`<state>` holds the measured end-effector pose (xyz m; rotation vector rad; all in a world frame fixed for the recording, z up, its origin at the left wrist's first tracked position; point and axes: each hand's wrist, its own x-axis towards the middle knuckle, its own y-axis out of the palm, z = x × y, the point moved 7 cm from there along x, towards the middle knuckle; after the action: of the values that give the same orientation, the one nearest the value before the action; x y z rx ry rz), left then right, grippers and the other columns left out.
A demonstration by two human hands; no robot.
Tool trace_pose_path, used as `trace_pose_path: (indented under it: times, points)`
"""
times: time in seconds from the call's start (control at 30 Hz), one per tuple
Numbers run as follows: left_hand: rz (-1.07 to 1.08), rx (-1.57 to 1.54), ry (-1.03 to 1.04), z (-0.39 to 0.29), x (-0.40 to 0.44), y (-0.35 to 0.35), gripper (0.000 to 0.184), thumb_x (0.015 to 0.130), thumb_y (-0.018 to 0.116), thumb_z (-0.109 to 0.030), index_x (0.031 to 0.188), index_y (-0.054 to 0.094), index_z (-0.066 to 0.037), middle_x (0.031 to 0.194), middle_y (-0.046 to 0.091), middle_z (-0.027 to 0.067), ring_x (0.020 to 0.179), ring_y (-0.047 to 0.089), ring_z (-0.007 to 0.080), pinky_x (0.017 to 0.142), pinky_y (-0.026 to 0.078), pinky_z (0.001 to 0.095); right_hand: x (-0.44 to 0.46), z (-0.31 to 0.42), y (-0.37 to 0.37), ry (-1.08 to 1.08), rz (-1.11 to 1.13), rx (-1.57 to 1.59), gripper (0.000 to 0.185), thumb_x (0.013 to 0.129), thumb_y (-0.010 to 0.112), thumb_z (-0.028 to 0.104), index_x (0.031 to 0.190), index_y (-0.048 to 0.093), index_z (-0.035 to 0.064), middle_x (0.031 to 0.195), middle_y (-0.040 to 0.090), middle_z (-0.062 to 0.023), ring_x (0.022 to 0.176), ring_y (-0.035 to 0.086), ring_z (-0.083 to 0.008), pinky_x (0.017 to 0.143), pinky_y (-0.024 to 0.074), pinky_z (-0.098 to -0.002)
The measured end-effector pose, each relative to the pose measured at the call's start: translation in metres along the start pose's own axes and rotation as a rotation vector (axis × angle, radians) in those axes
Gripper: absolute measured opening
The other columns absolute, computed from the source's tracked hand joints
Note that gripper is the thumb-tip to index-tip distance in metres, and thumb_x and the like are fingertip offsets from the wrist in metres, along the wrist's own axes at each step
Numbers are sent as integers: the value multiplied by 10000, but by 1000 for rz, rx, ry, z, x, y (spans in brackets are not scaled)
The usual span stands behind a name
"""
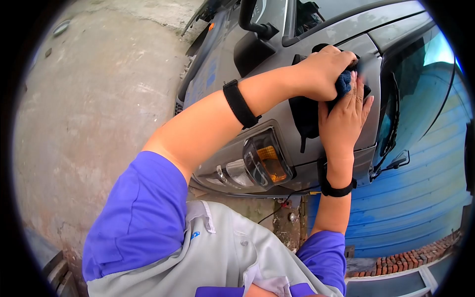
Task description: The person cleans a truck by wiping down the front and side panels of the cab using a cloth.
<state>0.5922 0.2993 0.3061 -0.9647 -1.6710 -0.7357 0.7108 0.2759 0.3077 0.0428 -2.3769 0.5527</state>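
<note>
While the left hand [330, 72] seems clamped on a dark blue cloth [343, 84], the right hand [343, 121] lies flat beside that grip, probably steadying the black material [305, 116] against the grey panel [282, 110].

Well left of the clear-and-amber plastic headlight [267, 158], a hand could pass over flat grey concrete ground [99, 123]. Above the headlight, the bare left forearm [274, 88] and a black plastic mirror [253, 52] bar the way; to the headlight's upper right, the left hand [326, 70], right hand [344, 120] and crumpled dark-blue cloth [342, 84] do.
</note>
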Motion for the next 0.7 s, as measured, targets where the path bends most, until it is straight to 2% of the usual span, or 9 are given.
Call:
trace_pose_path:
  times: [0.07, 0.3, 0.47, 0.57, 0.6, 0.7]
  points:
    - [-27, 96, 33, -10, -13, -1, 582, 828, 696, -138, 1365, 498, -31, 1260, 616, 194, 1247, 538, 377, 1027, 473, 456, -6, 4, 3, -7, 13, -9, 785, 915, 653, 366, 1498, 367, -73, 1551, 451, -167, 1509, 329, -295, 1239, 138, -532]
    - [18, 131, 29, -21, -32, -1, 632, 805, 703, -101, 1394, 481, -44, 1266, 617, 184, 1260, 537, 376, 989, 508, 446, -19, 15, 1, 3, 16, -13, 718, 937, 620, 308, 1479, 384, -99, 1532, 462, -204, 1491, 355, -327, 1228, 212, -509]
    - [62, 292, 160, -38, -48, 5, 659, 772, 730, -109, 1373, 478, -12, 1270, 614, 176, 1263, 542, 370, 911, 516, 489, -39, 24, -1, 41, -22, 12, 671, 934, 619, 248, 1448, 405, -127, 1494, 488, -242, 1460, 397, -366, 1201, 286, -514]
    - [58, 343, 161, -45, -58, 10, 654, 776, 723, -101, 1374, 476, -5, 1275, 614, 164, 1266, 538, 378, 932, 501, 498, -51, 27, 0, 51, -1, 13, 671, 937, 611, 251, 1451, 402, -125, 1498, 484, -243, 1463, 393, -365, 1207, 273, -513]
    - [114, 365, 143, -46, -62, 14, 647, 803, 702, -113, 1393, 462, 3, 1315, 600, 161, 1294, 516, 390, 961, 485, 504, -56, 27, 0, 64, 3, 34, 668, 957, 587, 280, 1457, 399, -121, 1503, 481, -241, 1468, 388, -363, 1212, 260, -509]
    - [107, 346, 158, -48, -75, 24, 623, 846, 664, -145, 1413, 452, 2, 1372, 574, 165, 1335, 483, 394, 987, 475, 510, -75, 25, 7, 74, -12, 29, 673, 977, 560, 320, 1462, 397, -117, 1518, 469, -237, 1475, 379, -359, 1219, 242, -502]
